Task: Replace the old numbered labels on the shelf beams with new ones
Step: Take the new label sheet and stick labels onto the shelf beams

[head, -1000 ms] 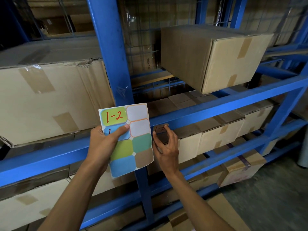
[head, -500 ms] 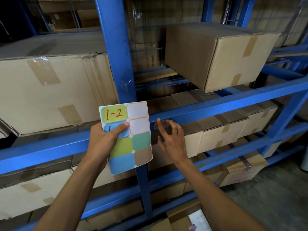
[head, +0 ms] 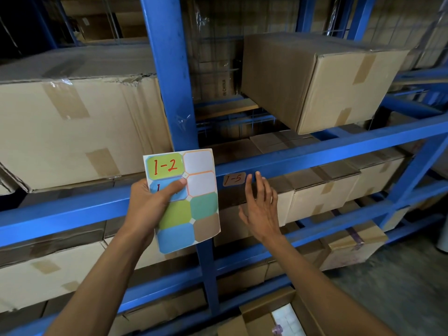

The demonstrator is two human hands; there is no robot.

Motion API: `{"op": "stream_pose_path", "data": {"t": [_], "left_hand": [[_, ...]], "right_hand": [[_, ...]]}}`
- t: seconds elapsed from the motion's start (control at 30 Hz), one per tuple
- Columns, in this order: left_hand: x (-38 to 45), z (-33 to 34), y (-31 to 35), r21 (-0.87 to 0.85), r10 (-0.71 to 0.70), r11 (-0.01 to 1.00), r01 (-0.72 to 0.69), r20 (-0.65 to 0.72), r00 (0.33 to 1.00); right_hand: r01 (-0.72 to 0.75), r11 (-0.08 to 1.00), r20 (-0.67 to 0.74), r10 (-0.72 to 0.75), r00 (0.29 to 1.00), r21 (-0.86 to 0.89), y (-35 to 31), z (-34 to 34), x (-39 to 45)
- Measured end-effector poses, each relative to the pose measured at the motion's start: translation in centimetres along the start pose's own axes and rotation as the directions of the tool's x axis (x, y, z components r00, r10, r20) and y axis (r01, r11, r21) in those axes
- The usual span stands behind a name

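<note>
My left hand [head: 151,202] grips a sticker sheet [head: 194,204] of coloured labels, thumb across its front. Its top left label is green and reads "1-2"; two spots on the right column are bare white. A brown label [head: 233,179] reading "1-5" is stuck on the blue shelf beam [head: 315,155], just right of the blue upright post [head: 174,88]. My right hand [head: 260,207] is open with fingers straight, its fingertips close to the label's right edge and the beam; it holds nothing.
Large taped cardboard boxes [head: 72,127] fill the left bay, and one box [head: 322,78] sits on the shelf above the beam. Smaller cartons [head: 327,190] line the shelf below. An open box [head: 274,316] stands on the floor near my feet.
My right hand has drawn back from the beam and opened, uncovering the "1-5" label now stuck there. The left hand still holds the sheet in the same place.
</note>
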State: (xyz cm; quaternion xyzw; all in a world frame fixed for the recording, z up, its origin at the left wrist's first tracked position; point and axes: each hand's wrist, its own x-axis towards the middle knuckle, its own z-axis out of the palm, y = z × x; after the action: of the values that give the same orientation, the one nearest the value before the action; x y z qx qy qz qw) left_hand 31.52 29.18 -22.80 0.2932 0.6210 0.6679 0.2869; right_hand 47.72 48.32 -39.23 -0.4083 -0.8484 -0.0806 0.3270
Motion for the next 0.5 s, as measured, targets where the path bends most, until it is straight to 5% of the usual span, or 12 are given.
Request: {"op": "stream_pose_path", "data": {"t": [0.17,0.3,0.37,0.5], "left_hand": [[-0.2,-0.5,-0.4,-0.029,-0.043,0.999,0.044,0.027,0.999],[-0.3,-1.3,-0.7,-0.024,-0.062,0.998,0.065,0.105,0.992],[-0.3,-2.4,-0.7,-0.016,-0.062,0.998,0.065,0.121,0.991],[-0.3,-5.1,-0.6,0.009,-0.057,0.998,0.056,0.136,0.989]], "right_hand": [[-0.041,0.944,-0.154,0.096,0.984,0.328,-2.5,-2.9,0.5],[-0.111,0.572,-0.023,0.221,0.975,0.812,-5.2,-7.3,1.8],[-0.137,0.412,0.031,0.252,0.967,0.901,-6.9,-9.2,2.4],[-0.093,0.351,0.015,0.22,0.975,0.932,-10.7,-12.4,3.0]]}}
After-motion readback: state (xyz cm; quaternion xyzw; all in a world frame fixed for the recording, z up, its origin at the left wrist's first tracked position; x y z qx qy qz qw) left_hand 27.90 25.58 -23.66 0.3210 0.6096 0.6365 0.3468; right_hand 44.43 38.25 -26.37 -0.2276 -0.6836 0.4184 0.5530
